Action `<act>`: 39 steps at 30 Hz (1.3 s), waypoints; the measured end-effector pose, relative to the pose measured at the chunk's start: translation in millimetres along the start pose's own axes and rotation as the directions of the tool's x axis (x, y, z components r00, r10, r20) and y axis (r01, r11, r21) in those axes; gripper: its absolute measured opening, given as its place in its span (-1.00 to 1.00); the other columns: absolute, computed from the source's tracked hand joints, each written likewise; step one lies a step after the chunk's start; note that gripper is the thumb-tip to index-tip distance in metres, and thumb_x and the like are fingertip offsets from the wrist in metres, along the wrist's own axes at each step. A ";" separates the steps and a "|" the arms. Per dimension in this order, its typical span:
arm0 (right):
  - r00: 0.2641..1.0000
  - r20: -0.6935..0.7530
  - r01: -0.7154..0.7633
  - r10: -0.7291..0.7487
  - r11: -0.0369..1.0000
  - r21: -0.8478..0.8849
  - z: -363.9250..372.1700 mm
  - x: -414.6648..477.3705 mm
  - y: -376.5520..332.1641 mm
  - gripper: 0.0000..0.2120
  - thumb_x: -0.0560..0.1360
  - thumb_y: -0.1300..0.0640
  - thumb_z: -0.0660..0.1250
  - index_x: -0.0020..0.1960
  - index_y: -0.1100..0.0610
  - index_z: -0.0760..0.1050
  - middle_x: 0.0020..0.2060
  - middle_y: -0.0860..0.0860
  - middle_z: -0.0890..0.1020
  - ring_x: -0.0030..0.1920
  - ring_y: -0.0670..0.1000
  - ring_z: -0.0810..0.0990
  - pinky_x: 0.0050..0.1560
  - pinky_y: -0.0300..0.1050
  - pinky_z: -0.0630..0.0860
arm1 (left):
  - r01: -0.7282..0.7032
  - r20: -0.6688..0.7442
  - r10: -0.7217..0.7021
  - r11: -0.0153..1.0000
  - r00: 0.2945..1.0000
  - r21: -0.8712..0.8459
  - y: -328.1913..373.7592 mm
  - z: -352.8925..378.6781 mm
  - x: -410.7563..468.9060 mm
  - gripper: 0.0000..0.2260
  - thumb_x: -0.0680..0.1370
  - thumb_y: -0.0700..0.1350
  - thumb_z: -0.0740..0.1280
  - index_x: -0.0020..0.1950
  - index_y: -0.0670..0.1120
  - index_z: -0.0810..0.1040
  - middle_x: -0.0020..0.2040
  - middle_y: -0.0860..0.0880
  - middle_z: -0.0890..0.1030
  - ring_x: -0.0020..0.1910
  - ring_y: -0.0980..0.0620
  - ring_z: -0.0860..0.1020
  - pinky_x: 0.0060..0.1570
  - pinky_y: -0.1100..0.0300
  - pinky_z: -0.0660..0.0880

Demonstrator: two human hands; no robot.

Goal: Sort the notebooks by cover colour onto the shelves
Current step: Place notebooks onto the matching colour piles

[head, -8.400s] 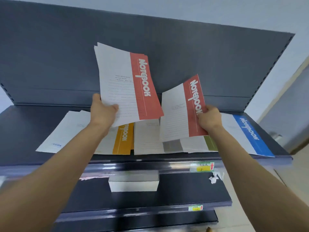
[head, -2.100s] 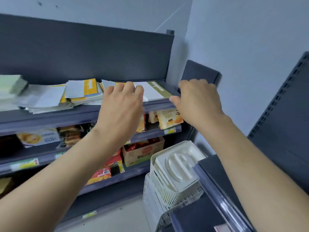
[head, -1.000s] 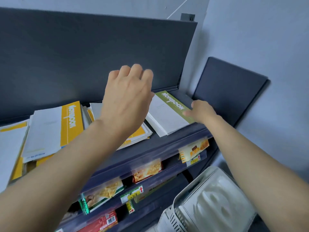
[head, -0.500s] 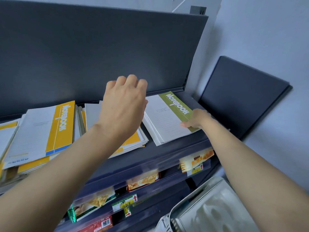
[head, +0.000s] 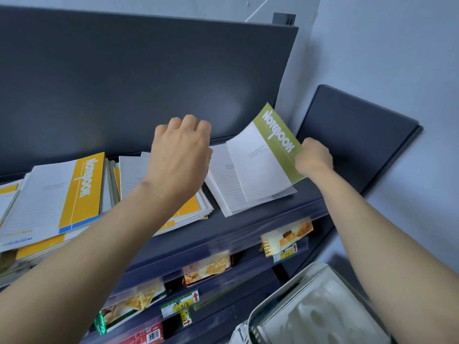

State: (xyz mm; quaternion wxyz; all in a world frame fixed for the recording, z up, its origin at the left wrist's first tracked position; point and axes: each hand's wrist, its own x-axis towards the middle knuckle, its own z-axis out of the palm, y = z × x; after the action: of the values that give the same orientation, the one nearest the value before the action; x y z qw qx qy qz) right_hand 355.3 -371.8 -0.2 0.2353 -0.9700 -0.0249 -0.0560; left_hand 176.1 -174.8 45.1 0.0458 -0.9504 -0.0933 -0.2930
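The right hand (head: 313,157) pinched the green spine edge of a thin notebook with a white cover and an olive-green title band (head: 272,147), fingers curled round that edge. The notebook's right side was raised off the pile and tilted up towards the back, while its left side lay on a small stack of white-covered notebooks (head: 223,187). That stack sat at the right end of the dark grey metal top shelf (head: 250,229). The left hand (head: 181,155) hung over the middle of the shelf with its back to the camera. Its fingers were loosely curled downward and nothing showed in its grip, but the fingertips were hidden, so I could not tell whether they touched anything. Under it lay a fanned pile of white notebooks with yellow bands (head: 198,207), just beside the green one's stack. Further left, a white notebook with a broad yellow title band (head: 82,189) topped another untidy heap. A tall dark grey back panel (head: 124,78) rose behind the shelf, and a separate dark grey board (head: 355,137) leaned against the pale wall at the right. Snack packets in orange and yellow (head: 206,268) filled the lower shelves behind yellow price tags (head: 177,306), and a white plastic basket (head: 310,309) stood at the bottom right.
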 end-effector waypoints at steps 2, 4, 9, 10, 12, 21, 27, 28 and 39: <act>0.997 -0.075 0.018 -0.010 0.994 0.110 -10.4 1.1 1.2 -0.83 0.48 0.35 0.11 -0.20 0.12 0.28 -0.18 0.05 0.46 -0.18 0.11 0.43 -0.38 -0.12 0.26 | -0.003 0.029 0.004 1.000 1.000 -0.010 2.8 5.9 -0.8 -0.76 0.56 -0.11 0.29 0.18 -0.19 0.48 0.06 -0.15 0.52 0.04 -0.21 0.47 0.00 -0.01 0.35; 0.989 -0.147 0.025 0.013 0.966 0.256 -19.4 1.1 4.9 -0.81 0.47 0.35 0.08 -0.22 0.10 0.27 -0.27 -0.02 0.43 -0.23 0.06 0.40 -0.37 -0.12 0.28 | -0.009 0.059 0.010 1.000 0.998 -0.019 6.6 12.2 -1.0 -0.75 0.57 -0.10 0.28 0.19 -0.18 0.47 0.07 -0.14 0.52 0.04 -0.20 0.46 0.00 0.01 0.33; 0.948 -0.286 0.043 0.138 0.837 0.546 -36.0 -0.3 13.3 -0.81 0.43 0.36 0.05 -0.17 0.10 0.32 -0.30 -0.10 0.41 -0.21 0.00 0.41 -0.18 -0.08 0.40 | -0.054 0.169 0.061 0.998 0.984 -0.043 20.7 32.2 0.3 -0.71 0.59 -0.06 0.25 0.26 -0.16 0.44 0.15 -0.13 0.49 0.13 -0.17 0.44 0.08 0.02 0.32; 0.942 -0.295 0.040 0.159 0.820 0.570 -38.6 -0.2 14.8 -0.80 0.42 0.36 0.05 -0.22 0.08 0.30 -0.30 -0.11 0.43 -0.20 0.00 0.42 -0.18 -0.08 0.42 | -0.073 0.208 0.082 0.996 0.975 -0.050 24.8 38.3 -0.5 -0.69 0.59 -0.04 0.24 0.28 -0.15 0.42 0.17 -0.12 0.48 0.15 -0.15 0.44 0.11 0.02 0.32; 0.935 -0.303 0.033 0.186 0.804 0.594 -43.3 -0.7 17.8 -0.79 0.42 0.35 0.05 -0.25 0.05 0.28 -0.29 -0.11 0.44 -0.20 0.00 0.44 -0.19 -0.06 0.44 | -0.121 0.292 0.129 0.992 0.948 -0.045 33.1 52.6 -2.8 -0.70 0.60 -0.02 0.21 0.28 -0.13 0.41 0.18 -0.10 0.47 0.16 -0.13 0.43 0.12 0.04 0.32; 0.928 -0.316 0.005 0.198 0.840 0.542 -53.0 -6.2 37.7 -0.82 0.43 0.36 0.06 -0.14 0.12 0.33 -0.29 -0.11 0.44 -0.23 -0.01 0.43 -0.22 -0.10 0.42 | -0.202 0.495 0.218 0.976 0.841 -0.087 58.9 95.2 -3.8 -0.54 0.57 0.19 0.20 0.31 -0.10 0.40 0.20 -0.08 0.48 0.16 -0.08 0.46 0.15 0.04 0.37; 0.921 -0.332 -0.006 0.204 0.859 0.511 -58.2 -3.4 52.5 -0.81 0.44 0.36 0.07 -0.09 0.13 0.37 -0.30 -0.12 0.43 -0.26 -0.03 0.41 -0.31 -0.18 0.38 | -0.212 0.635 0.257 0.966 0.729 -0.147 65.1 106.2 1.8 -0.48 0.54 0.19 0.25 0.38 -0.11 0.35 0.23 -0.10 0.49 0.18 -0.10 0.47 0.18 0.04 0.41; 0.922 -0.328 -0.009 0.205 0.859 0.512 -58.6 -2.5 54.2 -0.80 0.44 0.37 0.07 -0.09 0.13 0.37 -0.29 -0.11 0.44 -0.26 -0.03 0.41 -0.32 -0.19 0.37 | -0.212 0.643 0.259 0.965 0.721 -0.152 65.2 106.4 2.5 -0.52 0.56 0.15 0.24 0.37 -0.11 0.36 0.23 -0.11 0.50 0.18 -0.11 0.48 0.17 0.04 0.44; 0.928 -0.314 0.001 0.199 0.843 0.538 -57.0 5.1 54.2 -0.81 0.44 0.37 0.07 -0.14 0.12 0.35 -0.18 -0.03 0.51 -0.20 0.01 0.45 -0.26 -0.17 0.41 | -0.152 0.569 0.208 0.978 0.796 -0.145 53.5 87.3 7.6 -0.67 0.62 -0.22 0.05 0.37 -0.08 0.34 0.03 -0.15 0.57 -0.12 -0.09 0.48 -0.21 0.10 0.42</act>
State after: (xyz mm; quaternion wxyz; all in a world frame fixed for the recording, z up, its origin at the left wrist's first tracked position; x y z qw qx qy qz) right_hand 358.9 -446.1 26.2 0.4962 -0.8406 0.0549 -0.2102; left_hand 241.1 -213.6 -24.2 -0.0008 -0.9999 0.0017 0.0126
